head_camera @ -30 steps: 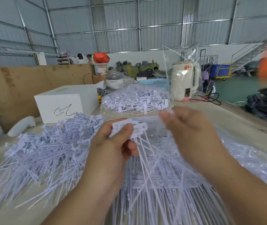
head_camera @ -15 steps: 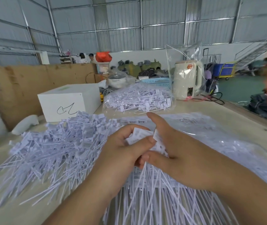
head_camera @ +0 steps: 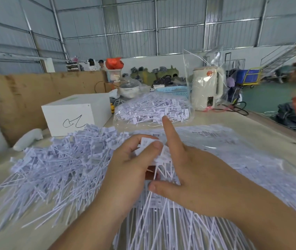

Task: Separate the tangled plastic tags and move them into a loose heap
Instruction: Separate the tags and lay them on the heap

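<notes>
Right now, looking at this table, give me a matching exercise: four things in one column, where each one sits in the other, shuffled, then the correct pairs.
Things:
1. white box
2. loose heap of tags
3. clear bag of tags
4. cream kettle

Places:
A. far right end of the table, wrapped in plastic
B. far left, with a black scribble on its front
C. near left, beside the left hand
D. centre back, beyond the right hand

Pairs: 1-B, 2-C, 3-D, 4-A
</notes>
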`<state>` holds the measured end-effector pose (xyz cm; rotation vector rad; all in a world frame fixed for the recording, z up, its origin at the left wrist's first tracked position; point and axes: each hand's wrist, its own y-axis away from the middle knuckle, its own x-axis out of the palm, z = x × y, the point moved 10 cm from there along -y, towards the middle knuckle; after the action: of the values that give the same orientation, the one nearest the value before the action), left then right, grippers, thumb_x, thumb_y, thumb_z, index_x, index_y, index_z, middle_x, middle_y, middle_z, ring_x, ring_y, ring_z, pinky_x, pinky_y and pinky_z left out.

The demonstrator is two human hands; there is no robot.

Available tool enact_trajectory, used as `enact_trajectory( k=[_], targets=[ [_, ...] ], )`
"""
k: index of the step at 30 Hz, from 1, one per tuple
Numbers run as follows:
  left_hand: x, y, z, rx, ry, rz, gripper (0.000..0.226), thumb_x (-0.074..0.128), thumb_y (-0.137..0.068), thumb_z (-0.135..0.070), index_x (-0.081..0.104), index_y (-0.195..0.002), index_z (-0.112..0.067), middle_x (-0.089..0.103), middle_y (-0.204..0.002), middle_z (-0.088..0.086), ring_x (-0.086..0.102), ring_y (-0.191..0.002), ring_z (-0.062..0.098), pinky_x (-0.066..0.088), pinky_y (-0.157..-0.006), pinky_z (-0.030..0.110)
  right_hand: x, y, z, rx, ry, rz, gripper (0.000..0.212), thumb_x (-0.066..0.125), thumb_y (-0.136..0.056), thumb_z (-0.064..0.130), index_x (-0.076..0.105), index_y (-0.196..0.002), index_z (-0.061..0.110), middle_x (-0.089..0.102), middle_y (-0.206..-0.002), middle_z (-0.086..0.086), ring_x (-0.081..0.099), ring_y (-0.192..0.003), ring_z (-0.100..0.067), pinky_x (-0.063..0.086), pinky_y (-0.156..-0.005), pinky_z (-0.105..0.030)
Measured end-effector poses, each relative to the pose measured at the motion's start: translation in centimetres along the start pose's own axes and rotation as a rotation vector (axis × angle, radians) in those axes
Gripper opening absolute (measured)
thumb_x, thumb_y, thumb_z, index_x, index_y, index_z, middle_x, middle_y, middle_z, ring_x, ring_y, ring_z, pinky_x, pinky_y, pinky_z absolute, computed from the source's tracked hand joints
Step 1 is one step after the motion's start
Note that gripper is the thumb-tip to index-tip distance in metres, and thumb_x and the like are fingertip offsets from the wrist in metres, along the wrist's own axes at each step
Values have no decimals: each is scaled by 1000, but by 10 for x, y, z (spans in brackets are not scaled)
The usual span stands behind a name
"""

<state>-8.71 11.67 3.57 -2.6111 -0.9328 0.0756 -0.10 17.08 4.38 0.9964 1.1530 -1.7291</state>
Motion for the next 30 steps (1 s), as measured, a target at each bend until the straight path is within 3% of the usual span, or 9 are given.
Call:
enact_trajectory(
  k=[3,7,9,11,14,18,23,27,30],
  targets=[
    [3,1,-1,-2,-9,31,17,78,-76,-20,71,-91,-14,72,-80,10,65,-64,19,53,-51,29,2,-1,-2,5,19,-9,112,50,-82,72,-49,-128,47,48,-136,9,37,-70,4,30,-60,-13],
    [-3,-1,-2,12,-56,-15,15,73,-81,-3,71,-91,-14,71,-75,3,64,-59,15,51,-50,26,-1,-1,-10,29,-59,-45,106,50,-78,75,-35,-136,54,45,-93,32,47,-72,7,37,-60,-16],
    [-8,-3,-4,18,-35,-40,15,73,-80,-4,71,-90,-15,73,-77,4,66,-61,14,50,-50,23,-6,-3,-21,70,-96,-34,83,51,-79,75,8,-146,53,58,-85,23,54,-69,5,45,-62,-22],
    [-13,-4,-6,13,6,-67,16,73,-78,-5,70,-92,-11,74,-79,8,67,-61,17,52,-49,25,-10,-4,-29,82,-235,-9,27,54,-85,66,57,-104,47,57,-64,13,51,-54,-2,44,-58,-29],
    [-16,-5,-5,-5,24,-81,16,72,-79,-4,69,-94,-8,73,-79,9,66,-59,17,53,-47,26,-9,-6,-34,81,-442,30,37,57,-93,48,51,-59,35,36,-50,10,37,-48,-13,35,-56,-34],
    [-13,-4,-1,-39,-7,-60,19,78,-73,-14,71,-90,-12,73,-78,7,67,-61,16,54,-50,26,-4,-6,-33,84,-489,72,44,58,-94,41,40,-59,21,31,-50,11,29,-47,-9,26,-52,-26],
    [-14,-4,-3,-11,-15,-67,33,80,-49,-37,73,-77,-21,73,-73,4,68,-62,16,55,-52,29,-5,-3,-26,62,-489,112,46,58,-95,38,40,-55,26,32,-50,11,29,-47,-7,25,-49,-23],
    [-17,-5,-5,12,101,-122,26,78,-53,-32,72,-77,-23,72,-75,5,67,-62,18,53,-51,28,-16,-5,-21,110,-570,-107,44,59,-94,37,40,-59,18,33,-47,11,30,-43,-7,26,-45,-22],
    [-26,-3,-4,15,154,-202,20,76,-58,-30,72,-76,-23,72,-75,2,67,-61,16,54,-51,27,-48,3,-48,209,-644,-499,44,54,-94,46,46,-67,12,39,-46,9,35,-38,-4,30,-41,-13]
  ],
)
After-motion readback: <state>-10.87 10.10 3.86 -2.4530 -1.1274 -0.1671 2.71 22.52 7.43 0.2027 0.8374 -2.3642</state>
